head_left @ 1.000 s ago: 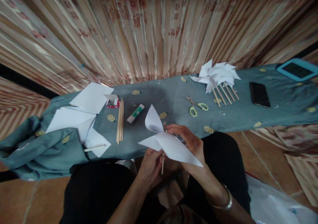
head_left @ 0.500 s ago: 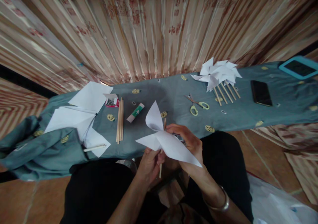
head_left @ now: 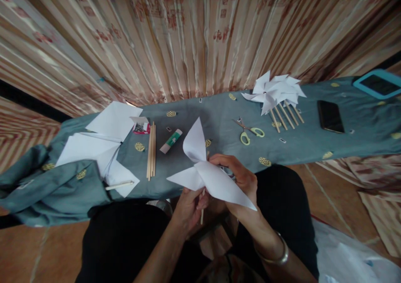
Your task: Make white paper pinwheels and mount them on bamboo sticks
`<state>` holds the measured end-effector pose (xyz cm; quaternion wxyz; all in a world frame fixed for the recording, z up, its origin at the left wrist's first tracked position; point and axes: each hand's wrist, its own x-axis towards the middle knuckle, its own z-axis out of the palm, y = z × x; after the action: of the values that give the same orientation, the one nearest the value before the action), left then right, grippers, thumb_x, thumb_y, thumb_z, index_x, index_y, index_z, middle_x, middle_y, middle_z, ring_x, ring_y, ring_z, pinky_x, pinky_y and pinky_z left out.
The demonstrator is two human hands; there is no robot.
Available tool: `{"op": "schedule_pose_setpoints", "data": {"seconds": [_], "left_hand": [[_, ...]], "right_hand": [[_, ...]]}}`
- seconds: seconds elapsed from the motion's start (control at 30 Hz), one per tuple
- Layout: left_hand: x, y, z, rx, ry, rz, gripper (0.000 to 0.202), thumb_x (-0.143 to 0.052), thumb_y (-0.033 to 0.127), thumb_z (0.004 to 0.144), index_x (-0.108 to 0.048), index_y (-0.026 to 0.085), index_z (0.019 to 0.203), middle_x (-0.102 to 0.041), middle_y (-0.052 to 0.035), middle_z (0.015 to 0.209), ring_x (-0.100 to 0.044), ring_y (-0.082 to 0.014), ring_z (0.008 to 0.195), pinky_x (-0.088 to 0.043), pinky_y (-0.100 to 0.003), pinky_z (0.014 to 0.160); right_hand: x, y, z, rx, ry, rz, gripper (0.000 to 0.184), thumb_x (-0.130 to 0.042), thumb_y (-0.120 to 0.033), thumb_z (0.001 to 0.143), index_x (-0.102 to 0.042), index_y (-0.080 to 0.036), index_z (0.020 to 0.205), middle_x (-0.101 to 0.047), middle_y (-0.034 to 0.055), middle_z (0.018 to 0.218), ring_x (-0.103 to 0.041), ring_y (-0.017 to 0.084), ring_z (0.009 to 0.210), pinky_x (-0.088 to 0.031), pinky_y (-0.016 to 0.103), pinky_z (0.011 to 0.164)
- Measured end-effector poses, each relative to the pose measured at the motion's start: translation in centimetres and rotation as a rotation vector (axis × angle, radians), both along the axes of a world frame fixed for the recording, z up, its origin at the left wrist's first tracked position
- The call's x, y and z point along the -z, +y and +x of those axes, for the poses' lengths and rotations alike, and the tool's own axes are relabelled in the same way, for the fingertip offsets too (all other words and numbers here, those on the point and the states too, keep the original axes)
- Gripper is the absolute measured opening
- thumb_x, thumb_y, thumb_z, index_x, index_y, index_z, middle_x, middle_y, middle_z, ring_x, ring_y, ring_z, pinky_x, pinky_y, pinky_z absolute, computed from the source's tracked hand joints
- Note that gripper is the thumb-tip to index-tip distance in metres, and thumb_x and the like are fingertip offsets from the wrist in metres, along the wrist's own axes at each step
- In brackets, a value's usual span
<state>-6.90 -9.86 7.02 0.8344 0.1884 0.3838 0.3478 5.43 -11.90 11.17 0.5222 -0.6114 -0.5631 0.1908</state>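
Far left of the paper pinwheel (head_left: 219, 180) in your hands, some white paper (head_left: 87, 149) lies on the desk (head_left: 216, 111), with a thin white pen (head_left: 119, 185) on top. Nearer the pinwheel is a little red box (head_left: 148, 128), open, with tiny metal bits inside. Next come some wooden sticks (head_left: 151, 151) lying side by side, then a green and white tube (head_left: 171, 141).

Your left hand (head_left: 187, 212) is low on the pinwheel's left side, fingers pinched around its stick (head_left: 202, 217). Your right hand (head_left: 241, 176) curls mostly closed on the pinwheel from its right side; the paper hides some fingers.

Right of the pinwheel are scissors (head_left: 247, 128), a bit open, then a bunch of other pinwheels (head_left: 280, 91), a dark phone (head_left: 330, 116) and, farthest away, a blue tablet (head_left: 363, 87).
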Motion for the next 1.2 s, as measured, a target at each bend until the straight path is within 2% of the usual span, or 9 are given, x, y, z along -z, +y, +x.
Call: {"op": "schedule_pose_setpoints", "data": {"seconds": [0.17, 0.3, 0.47, 0.73, 0.83, 0.97, 1.2], "left_hand": [[-0.06, 0.06, 0.0, 0.005, -0.008, 0.019, 0.044, -0.081, 0.038, 0.058, -0.043, 0.017, 0.053, -0.033, 0.0107, 0.04, -0.021, -0.0002, 0.034, -0.015, -0.021, 0.041], [-0.21, 0.02, -0.14, 0.02, -0.018, 0.021, 0.047, -0.081, 0.042, 0.058, -0.042, 0.017, 0.053, -0.035, 0.0093, 0.042, -0.024, -0.0014, 0.036, -0.013, -0.021, 0.041], [-0.27, 0.07, -0.3, 0.046, -0.008, 0.003, 0.047, -0.081, 0.045, 0.057, -0.043, 0.017, 0.052, -0.03, 0.0095, 0.039, -0.024, -0.0024, 0.037, -0.013, -0.022, 0.041], [0.07, -0.02, -0.55, 0.045, -0.004, -0.017, 0.044, -0.079, 0.042, 0.058, -0.043, 0.018, 0.049, -0.029, 0.009, 0.038, -0.024, -0.0029, 0.037, -0.015, -0.022, 0.041], [0.2, 0.0, -0.64, 0.049, -0.003, -0.02, 0.045, -0.078, 0.042, 0.06, -0.042, 0.018, 0.05, -0.031, 0.0082, 0.04, -0.025, -0.0031, 0.038, -0.015, -0.022, 0.041], [0.1, 0.17, -0.68, 0.056, 0.012, 0.011, 0.041, -0.078, 0.044, 0.061, -0.048, 0.016, 0.055, -0.037, 0.0076, 0.042, -0.024, -0.0024, 0.037, -0.014, -0.021, 0.04], [-0.3, 0.5, -0.91, 0.029, 0.12, 0.089, 0.035, -0.077, 0.04, 0.061, -0.053, 0.016, 0.052, -0.044, 0.0052, 0.043, -0.024, -0.0025, 0.037, -0.012, -0.021, 0.041]], "right_hand": [[0.02, 0.01, -0.14, 0.011, 0.045, 0.023, 0.024, -0.063, -0.014, 0.078, -0.066, -0.026, 0.098, -0.071, 0.0021, 0.101, -0.066, 0.021, 0.096, -0.052, 0.033, 0.085], [-0.04, 0.03, -0.22, -0.001, 0.076, 0.009, 0.03, -0.065, -0.011, 0.073, -0.067, -0.026, 0.099, -0.072, 0.0011, 0.101, -0.067, 0.022, 0.098, -0.052, 0.033, 0.084], [-0.09, 0.0, -0.28, 0.011, 0.109, -0.004, 0.03, -0.065, -0.009, 0.072, -0.067, -0.026, 0.097, -0.072, 0.0007, 0.1, -0.067, 0.022, 0.097, -0.053, 0.033, 0.083], [-0.07, -0.03, -0.41, 0.023, 0.139, -0.025, 0.025, -0.068, -0.014, 0.074, -0.067, -0.026, 0.097, -0.072, 0.0007, 0.1, -0.067, 0.021, 0.097, -0.054, 0.031, 0.08], [0.04, -0.05, -0.49, 0.041, 0.132, -0.036, 0.023, -0.068, -0.015, 0.075, -0.068, -0.026, 0.095, -0.072, 0.0003, 0.099, -0.068, 0.021, 0.095, -0.054, 0.031, 0.078], [0.24, -0.1, -0.6, 0.054, 0.154, -0.053, 0.023, -0.068, -0.016, 0.074, -0.068, -0.026, 0.095, -0.072, 0.0002, 0.1, -0.068, 0.021, 0.097, -0.055, 0.029, 0.074], [0.2, 0.54, -0.32, 0.042, 0.381, -0.072, 0.012, -0.072, -0.027, 0.073, -0.069, -0.025, 0.085, -0.075, 0.001, 0.09, -0.071, 0.023, 0.086, -0.058, 0.03, 0.069]]}}
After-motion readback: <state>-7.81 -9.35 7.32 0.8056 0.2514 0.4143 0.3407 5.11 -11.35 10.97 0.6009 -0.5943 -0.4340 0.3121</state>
